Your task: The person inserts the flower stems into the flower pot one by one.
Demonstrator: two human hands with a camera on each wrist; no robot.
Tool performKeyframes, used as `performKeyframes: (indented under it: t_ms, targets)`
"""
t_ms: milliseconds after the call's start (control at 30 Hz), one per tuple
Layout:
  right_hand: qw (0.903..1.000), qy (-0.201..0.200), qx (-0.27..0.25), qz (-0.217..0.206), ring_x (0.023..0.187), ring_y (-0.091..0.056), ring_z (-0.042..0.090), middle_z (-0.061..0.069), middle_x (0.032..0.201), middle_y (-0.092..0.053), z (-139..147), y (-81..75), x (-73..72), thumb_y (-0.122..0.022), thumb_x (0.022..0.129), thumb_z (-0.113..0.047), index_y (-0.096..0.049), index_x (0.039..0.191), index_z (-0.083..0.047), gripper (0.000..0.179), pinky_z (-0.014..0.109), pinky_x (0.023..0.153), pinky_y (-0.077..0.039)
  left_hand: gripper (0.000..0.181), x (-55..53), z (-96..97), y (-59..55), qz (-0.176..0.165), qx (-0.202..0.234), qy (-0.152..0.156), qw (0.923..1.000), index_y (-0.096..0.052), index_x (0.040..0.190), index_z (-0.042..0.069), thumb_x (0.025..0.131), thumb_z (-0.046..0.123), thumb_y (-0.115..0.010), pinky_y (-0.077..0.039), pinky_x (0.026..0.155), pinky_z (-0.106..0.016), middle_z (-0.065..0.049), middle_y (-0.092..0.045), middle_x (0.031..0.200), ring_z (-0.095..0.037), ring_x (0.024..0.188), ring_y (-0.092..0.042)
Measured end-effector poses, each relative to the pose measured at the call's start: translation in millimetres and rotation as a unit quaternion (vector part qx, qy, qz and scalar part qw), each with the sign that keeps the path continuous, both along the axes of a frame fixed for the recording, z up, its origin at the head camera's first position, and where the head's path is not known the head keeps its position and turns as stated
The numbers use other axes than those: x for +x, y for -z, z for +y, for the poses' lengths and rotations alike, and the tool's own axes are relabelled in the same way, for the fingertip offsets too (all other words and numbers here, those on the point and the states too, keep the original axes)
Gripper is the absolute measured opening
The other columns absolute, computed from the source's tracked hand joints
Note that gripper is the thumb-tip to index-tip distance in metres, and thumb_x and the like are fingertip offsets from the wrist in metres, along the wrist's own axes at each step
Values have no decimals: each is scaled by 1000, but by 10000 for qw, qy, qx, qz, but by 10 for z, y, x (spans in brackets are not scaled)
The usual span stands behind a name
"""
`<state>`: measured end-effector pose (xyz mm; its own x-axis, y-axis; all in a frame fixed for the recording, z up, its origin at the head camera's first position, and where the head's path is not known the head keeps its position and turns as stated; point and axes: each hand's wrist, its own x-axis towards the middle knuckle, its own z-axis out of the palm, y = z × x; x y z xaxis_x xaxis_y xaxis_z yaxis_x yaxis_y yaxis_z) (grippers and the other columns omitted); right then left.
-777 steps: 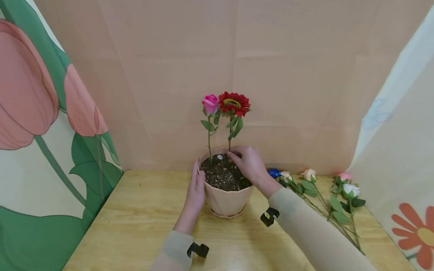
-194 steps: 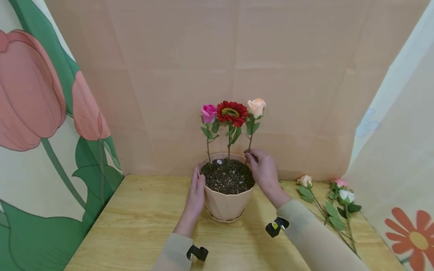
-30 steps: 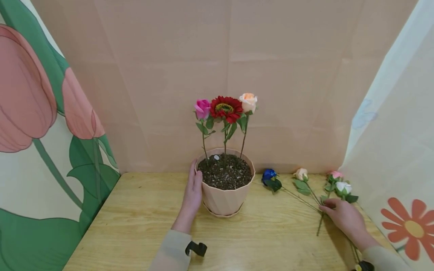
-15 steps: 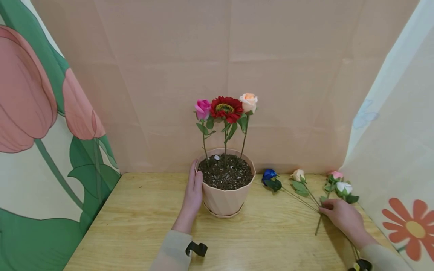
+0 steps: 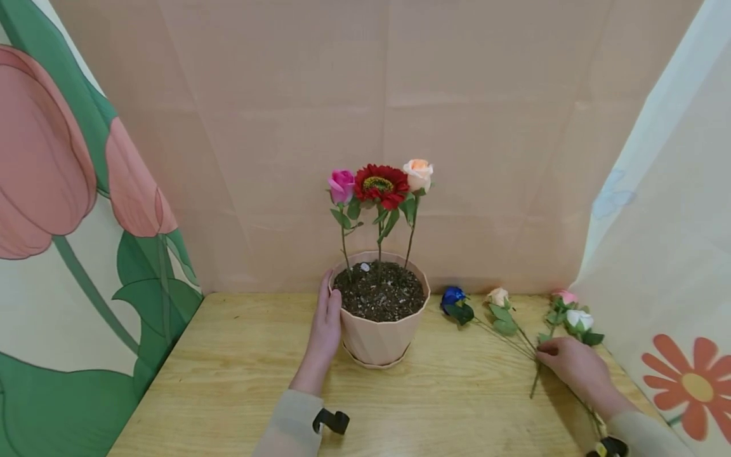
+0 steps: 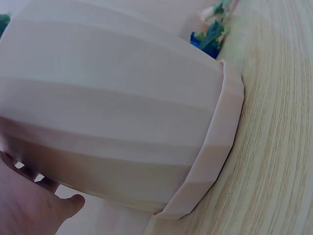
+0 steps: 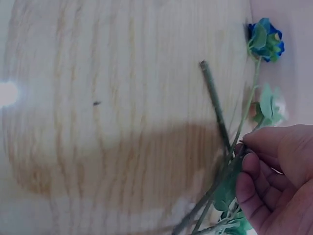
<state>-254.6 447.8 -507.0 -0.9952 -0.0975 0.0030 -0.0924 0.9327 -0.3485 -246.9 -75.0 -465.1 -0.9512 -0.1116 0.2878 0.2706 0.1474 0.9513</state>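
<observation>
My left hand rests along the left side of a pale pink flowerpot, fingers straight and thumb near the rim; the left wrist view shows the pot's wall close up. Standing in its dark soil are a magenta rose, a red sunflower-like bloom and a peach rose. At the right, my right hand pinches the stem of a second peach rose, lying low over the table. Other stems cross right at the fingertips in the right wrist view.
A blue rose lies right of the pot. Beyond my right hand are a white rose and a pink rose. A saucer sits under the pot on the wooden table, with a fabric backdrop behind.
Earlier, my right hand held the sunflower-like bloom's stem, then the first peach rose's, in the pot. Within the last second the lying peach rose's head has shifted slightly left. My left hand stays put.
</observation>
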Motion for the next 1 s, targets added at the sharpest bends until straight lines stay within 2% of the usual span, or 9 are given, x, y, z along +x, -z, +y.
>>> performKeyframes:
  t_ms: [167,300,533,833,1000]
  targets:
    - [9996,-29,-226,-184,108,-72,53,27,125,-76,-66,-116,29,-73,106,-28,-81,128,-2,35,69,84,-57,56,4,2,7,-15,22,-4,10000,-22,177,34,122,42,-35,-19,132,-63,-7,-20,182,-38,165,-23]
    - [9986,-11,-512,-145,106,-74,49,25,124,-77,-131,-196,45,-71,107,-26,-77,133,1,38,67,84,-58,56,0,-1,20,-11,39,5,10000,-22,177,34,123,40,-35,-19,131,-64,-7,-20,183,-39,165,-23]
    - [9966,-48,-778,261,98,-77,39,20,116,-80,-256,-317,82,-71,107,-21,-77,131,4,35,62,82,-61,57,-3,-1,15,-15,38,43,10000,-21,177,35,122,43,-34,-19,131,-65,-7,-19,183,-40,165,-23]
    - [9915,-89,-1149,605,106,-76,42,24,126,-77,-453,-575,185,-67,113,-28,-72,138,5,41,59,84,-62,57,-10,0,23,31,27,34,10000,-22,177,33,122,42,-34,-19,132,-63,-8,-20,183,-39,165,-23]
    - [9879,-203,-1304,811,106,-77,40,22,125,-78,-568,-705,207,-67,113,-31,-73,137,3,42,36,77,-63,57,-8,1,19,56,70,68,9999,-22,177,32,122,41,-35,-18,132,-62,-8,-19,183,-38,165,-22]
